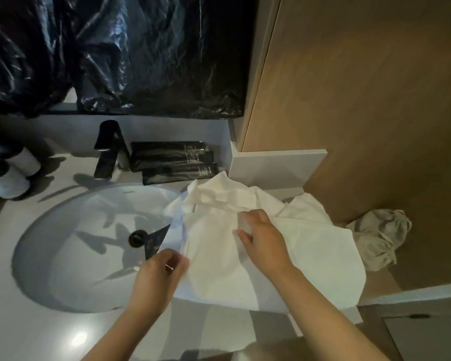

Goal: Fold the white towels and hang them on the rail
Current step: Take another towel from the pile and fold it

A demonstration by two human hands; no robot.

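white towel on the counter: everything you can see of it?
The white towel: plain, soft-looking cloth, crumpled, partly spread, not yet folded. It lies on the counter right of the sink, left edge over the basin rim, right side past the counter's edge. The left hand pinches its left edge; the right hand grips a fold near its middle.

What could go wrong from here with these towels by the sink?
The white towels overlap the sink rim, so an edge could dip into the basin by the dark card. Their right side overhangs the end of the counter above a grey cloth; a tug might drop them.
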